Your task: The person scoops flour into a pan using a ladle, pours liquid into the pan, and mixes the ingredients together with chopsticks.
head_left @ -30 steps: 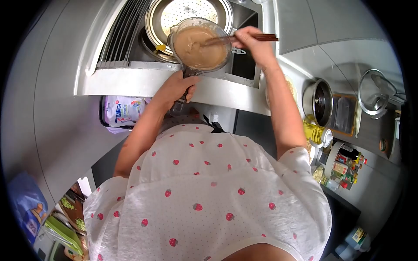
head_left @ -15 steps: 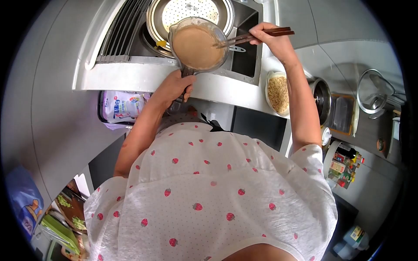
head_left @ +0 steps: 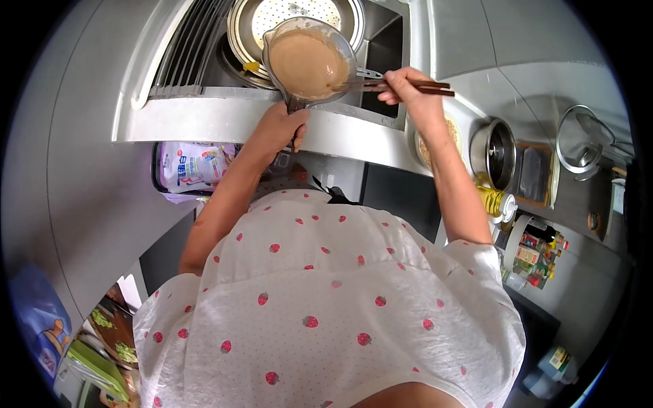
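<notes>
My left hand (head_left: 280,129) is closed round the handle of a clear pitcher (head_left: 345,49), held over the front edge of the sink. Inside it is a smooth light-brown batter (head_left: 306,64). Dark wooden chopsticks (head_left: 432,87) are gripped in my right hand (head_left: 408,92), and their tips dip into the batter at its right side. Behind the pitcher, in the sink, a steel pot with a perforated steamer plate (head_left: 299,12) shows in part.
A bowl of brown crumbly food (head_left: 425,151) lies partly hidden under my right forearm. Right of it stand a steel pot (head_left: 493,155) and a yellow bottle (head_left: 491,200). A drying rack (head_left: 180,54) covers the sink's left side; the white counter edge (head_left: 197,122) runs in front.
My right hand has moved down and slightly left, and the chopstick tips have shifted lower in the batter. The pitcher has tipped or risen slightly away from me in my left hand.
</notes>
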